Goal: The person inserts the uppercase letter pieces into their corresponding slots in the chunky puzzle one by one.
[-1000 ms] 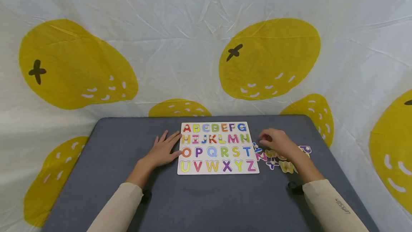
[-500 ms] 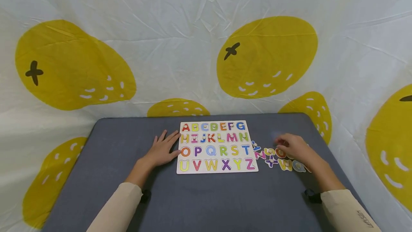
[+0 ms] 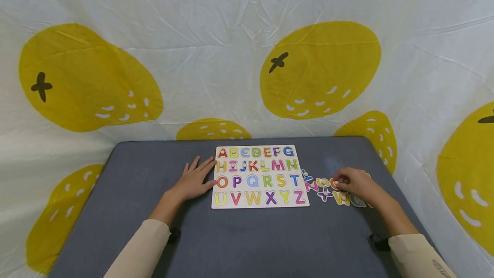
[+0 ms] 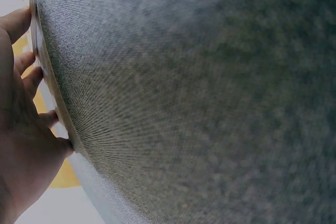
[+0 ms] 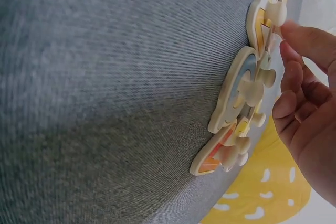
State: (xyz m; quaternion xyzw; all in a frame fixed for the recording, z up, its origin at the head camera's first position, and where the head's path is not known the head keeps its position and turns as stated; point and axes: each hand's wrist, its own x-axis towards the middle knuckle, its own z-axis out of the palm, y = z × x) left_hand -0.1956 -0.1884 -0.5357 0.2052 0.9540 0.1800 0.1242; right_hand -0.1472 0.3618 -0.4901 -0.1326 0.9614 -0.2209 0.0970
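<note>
My left hand lies spread at the left edge of an alphabet puzzle board, its fingertips and thumb touching the edge. Knobbed letters fill the upper two rows, A to N; the lower two rows show printed letters without knobs. Right of the board, my right hand is over a cluster of loose letter pieces, thumb and index finger pinching at the orange O piece. In the right wrist view its fingers are just behind the yellow W piece, and the O is hidden there.
Other loose knobbed letters lie close together: a blue one, a magenta one, a purple X and a grey-blue Q. The grey table ends against a fruit-printed curtain.
My right hand has moved from beside the board's right edge rightward over the loose pieces, then down to the orange O. My left hand has stayed at the board's left edge.
</note>
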